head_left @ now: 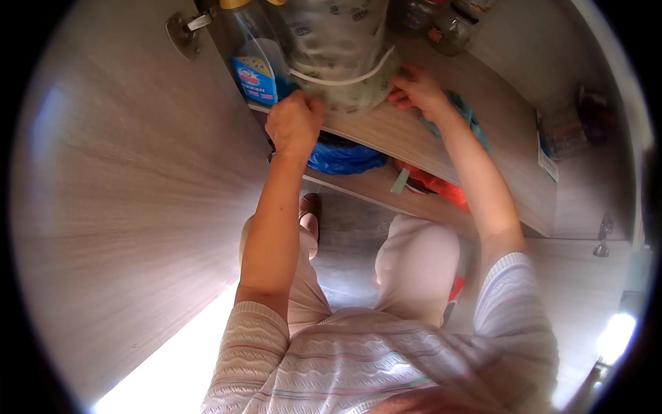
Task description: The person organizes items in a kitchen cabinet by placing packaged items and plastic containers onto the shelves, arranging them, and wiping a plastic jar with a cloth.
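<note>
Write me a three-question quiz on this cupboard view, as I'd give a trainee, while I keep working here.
1. True or false: the left hand and the right hand are at opposite sides of the white-handled container.
2. Which thing stands on the upper shelf, just left of that container in the picture?
A) a glass jar
B) a blue-labelled bottle
C) a brown shoe
3. Fill in the colour: on the lower shelf, the crumpled plastic bag nearest the left hand is ____.
Key: 1 true; 2 B; 3 blue.
</note>
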The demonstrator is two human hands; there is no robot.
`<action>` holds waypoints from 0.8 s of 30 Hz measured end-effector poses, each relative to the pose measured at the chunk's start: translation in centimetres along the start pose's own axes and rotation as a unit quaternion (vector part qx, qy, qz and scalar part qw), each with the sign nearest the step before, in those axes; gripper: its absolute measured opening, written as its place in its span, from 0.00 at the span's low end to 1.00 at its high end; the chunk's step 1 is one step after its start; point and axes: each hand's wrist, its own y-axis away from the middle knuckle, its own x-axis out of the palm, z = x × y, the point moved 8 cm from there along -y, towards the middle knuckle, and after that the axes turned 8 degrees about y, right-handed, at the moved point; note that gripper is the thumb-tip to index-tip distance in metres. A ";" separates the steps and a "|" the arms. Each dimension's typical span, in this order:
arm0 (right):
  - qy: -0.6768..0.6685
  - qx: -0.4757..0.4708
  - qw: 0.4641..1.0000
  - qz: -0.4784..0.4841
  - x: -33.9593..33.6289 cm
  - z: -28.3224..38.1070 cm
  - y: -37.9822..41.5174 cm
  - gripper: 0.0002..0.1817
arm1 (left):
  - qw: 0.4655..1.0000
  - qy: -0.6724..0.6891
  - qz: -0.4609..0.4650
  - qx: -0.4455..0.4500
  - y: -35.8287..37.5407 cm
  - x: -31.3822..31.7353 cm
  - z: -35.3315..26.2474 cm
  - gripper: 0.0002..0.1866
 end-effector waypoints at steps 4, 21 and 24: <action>0.034 -0.014 0.999 -0.018 -0.1 0.4 0.4 0.33 | 1.000 -0.010 -0.010 0.003 0.1 0.1 0.2 0.09; -0.110 0.056 0.992 -0.008 1.5 0.2 0.4 0.24 | 0.962 0.140 -0.003 0.233 3.0 2.8 -4.4 0.07; -0.068 0.048 0.996 -0.011 1.3 0.4 1.0 0.26 | 0.956 0.115 -0.023 0.268 2.7 2.6 -4.7 0.06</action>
